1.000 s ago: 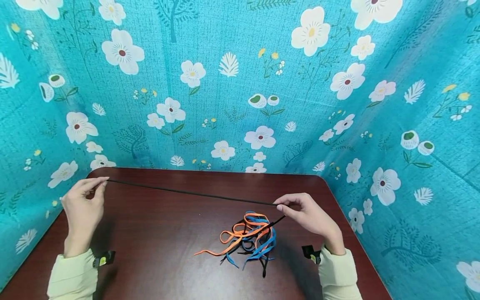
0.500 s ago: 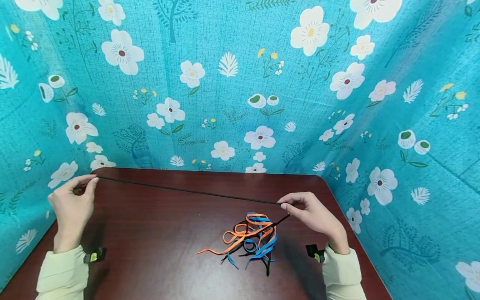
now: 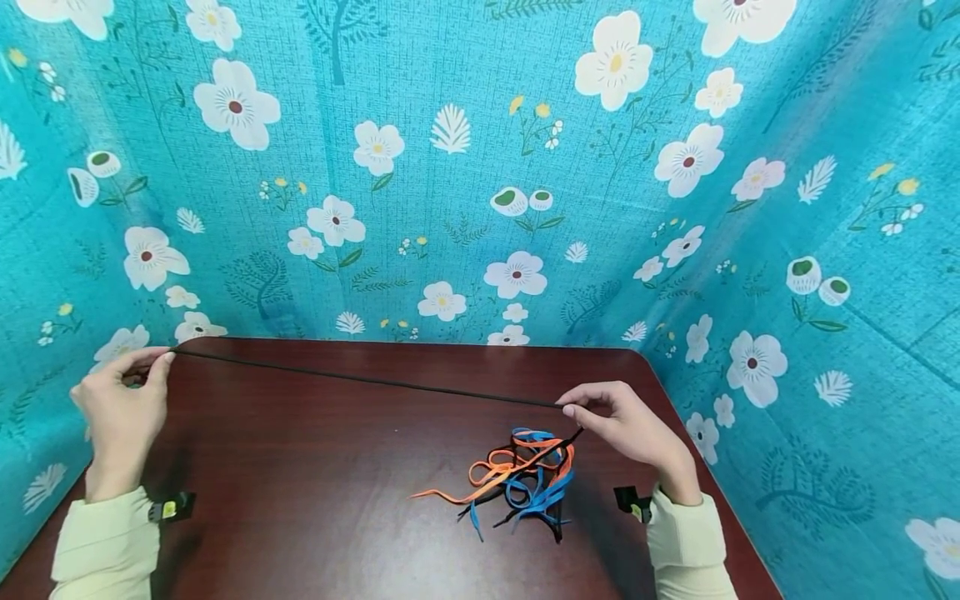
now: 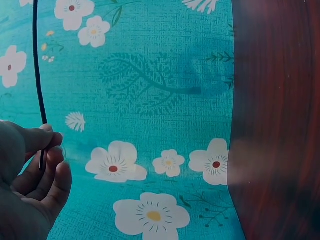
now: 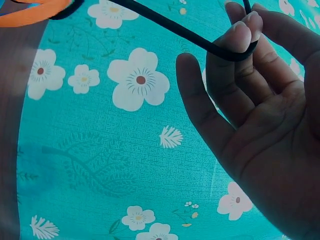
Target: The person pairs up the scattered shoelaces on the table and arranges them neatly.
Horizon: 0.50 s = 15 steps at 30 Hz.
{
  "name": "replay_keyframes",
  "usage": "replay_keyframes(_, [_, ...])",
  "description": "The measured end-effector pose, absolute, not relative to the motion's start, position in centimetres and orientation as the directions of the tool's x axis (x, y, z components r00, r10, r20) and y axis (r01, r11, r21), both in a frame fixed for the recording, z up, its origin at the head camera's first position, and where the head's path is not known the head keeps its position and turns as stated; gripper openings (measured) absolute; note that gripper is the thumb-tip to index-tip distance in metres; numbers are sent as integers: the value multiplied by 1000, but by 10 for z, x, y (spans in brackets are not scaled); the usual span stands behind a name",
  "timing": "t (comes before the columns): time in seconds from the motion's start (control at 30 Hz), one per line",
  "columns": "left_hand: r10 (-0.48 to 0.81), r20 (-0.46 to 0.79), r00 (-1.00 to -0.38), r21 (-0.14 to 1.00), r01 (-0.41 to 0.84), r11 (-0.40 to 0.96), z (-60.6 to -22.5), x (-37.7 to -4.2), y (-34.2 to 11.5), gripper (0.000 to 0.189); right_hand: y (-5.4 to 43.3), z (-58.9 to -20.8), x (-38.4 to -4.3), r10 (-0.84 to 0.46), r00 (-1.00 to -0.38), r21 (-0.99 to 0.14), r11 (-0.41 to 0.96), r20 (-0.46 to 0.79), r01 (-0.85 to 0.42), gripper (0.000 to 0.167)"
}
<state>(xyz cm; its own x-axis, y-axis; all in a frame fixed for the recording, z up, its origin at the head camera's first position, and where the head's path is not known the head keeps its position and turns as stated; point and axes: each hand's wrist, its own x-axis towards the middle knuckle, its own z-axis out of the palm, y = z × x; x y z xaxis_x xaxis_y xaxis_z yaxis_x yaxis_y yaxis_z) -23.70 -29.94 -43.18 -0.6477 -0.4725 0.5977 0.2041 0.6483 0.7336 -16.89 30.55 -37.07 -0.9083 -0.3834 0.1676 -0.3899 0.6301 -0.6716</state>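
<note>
A thin black shoelace is stretched nearly straight above the table between both hands. At the far left, my left hand pinches it between thumb and fingers; in the left wrist view its short tip pokes out below the pinch. My right hand pinches the same lace farther along. From there the black lace bends back down toward a tangle of orange, blue and black shoelaces. An orange lace lies on top of the tangle, one end trailing left.
The dark reddish-brown table fills the lower middle of the head view. A turquoise flowered cloth hangs along its back and both sides. Dark camera mounts sit at the cuffs of the pale green sleeves.
My left hand has moved farther left, drawing out the black lace. My right hand has shifted slightly right. The tangle has slid a little to the right.
</note>
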Motion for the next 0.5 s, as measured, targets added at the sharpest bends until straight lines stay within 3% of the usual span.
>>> replay_keyframes(0.5, [-483, 570, -665, 751, 183, 635, -434, -241, -318, 28, 317, -377, -169, -391, -906, -703, 599, 162, -384, 15])
